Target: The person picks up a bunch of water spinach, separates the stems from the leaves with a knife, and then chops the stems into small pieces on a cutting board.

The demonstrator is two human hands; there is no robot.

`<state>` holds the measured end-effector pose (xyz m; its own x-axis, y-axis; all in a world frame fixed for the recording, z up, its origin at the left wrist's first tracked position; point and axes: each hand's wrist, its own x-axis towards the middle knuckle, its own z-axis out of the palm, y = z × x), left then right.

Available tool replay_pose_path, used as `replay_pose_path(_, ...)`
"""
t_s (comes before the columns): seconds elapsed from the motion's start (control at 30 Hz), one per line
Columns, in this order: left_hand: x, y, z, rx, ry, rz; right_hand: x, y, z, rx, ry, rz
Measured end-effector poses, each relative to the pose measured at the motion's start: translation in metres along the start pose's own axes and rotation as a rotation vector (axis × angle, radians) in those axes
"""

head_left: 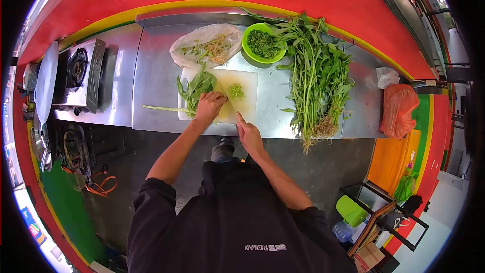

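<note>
My left hand (209,105) is closed over a bunch of leafy greens (194,88), pressing it onto a white cutting board (247,111). My right hand (249,135) grips a knife at the board's front edge. Its blade is hard to make out, slanting up and left close to my left fingertips. To the right of the blade sits a small heap of chopped green stems (235,90). One long pale stem (164,107) sticks out past the board's left side.
Behind the board are a plastic bag (184,45) with rooty trimmings and a green bowl (246,45) of chopped leaves. A large pile of rooted greens (313,81) covers the right side. A gas stove (91,71) stands left; an orange-red bag (399,111) lies far right.
</note>
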<state>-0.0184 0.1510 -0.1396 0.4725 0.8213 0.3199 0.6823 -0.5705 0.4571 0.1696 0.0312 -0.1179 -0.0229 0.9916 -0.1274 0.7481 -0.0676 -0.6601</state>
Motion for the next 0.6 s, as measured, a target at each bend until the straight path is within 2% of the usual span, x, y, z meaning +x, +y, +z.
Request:
replay_pose_path(0.17,-0.001,-0.001,0.004,-0.014,0.029,-0.005,-0.015,0.002,-0.006,0.183,-0.033,0.050)
replay_pose_path(0.47,-0.003,0.000,0.003,0.007,0.020,-0.008,0.001,0.004,0.000,0.073,-0.016,0.013)
replay_pose_path(0.6,-0.001,-0.002,0.002,-0.026,0.030,-0.017,-0.008,-0.001,-0.004,0.183,0.028,-0.026)
